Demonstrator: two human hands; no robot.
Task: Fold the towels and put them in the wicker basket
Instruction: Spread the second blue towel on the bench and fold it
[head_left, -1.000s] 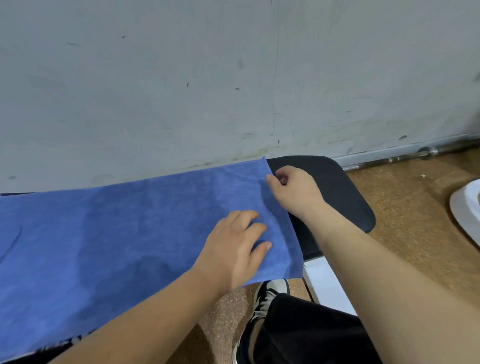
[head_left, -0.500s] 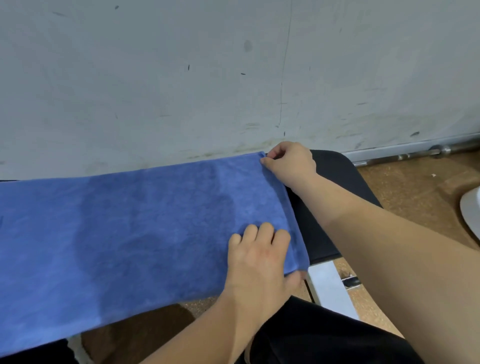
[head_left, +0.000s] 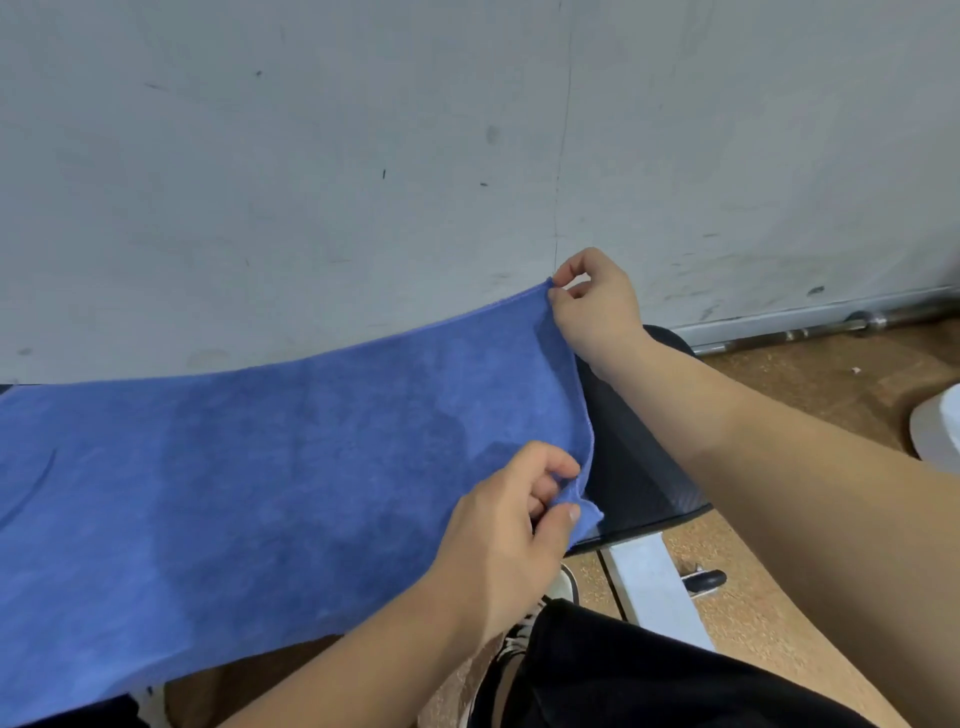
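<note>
A blue towel (head_left: 270, 467) lies spread lengthwise over a black padded bench (head_left: 639, 467), reaching off the left edge of the view. My right hand (head_left: 592, 306) pinches the towel's far right corner, lifted off the bench near the wall. My left hand (head_left: 509, 525) pinches the near right corner between thumb and fingers, also raised. The right end of the towel hangs between the two hands. No wicker basket is in view.
A grey scuffed wall (head_left: 415, 156) stands right behind the bench. A metal bar (head_left: 831, 327) lies along the wall's foot on the brown floor (head_left: 805, 384). A white object (head_left: 940, 426) sits at the right edge. My black-trousered leg (head_left: 649, 675) and shoe are below.
Both hands went from resting on the towel's right end to pinching its two right corners, and they have lifted that end off the bench.
</note>
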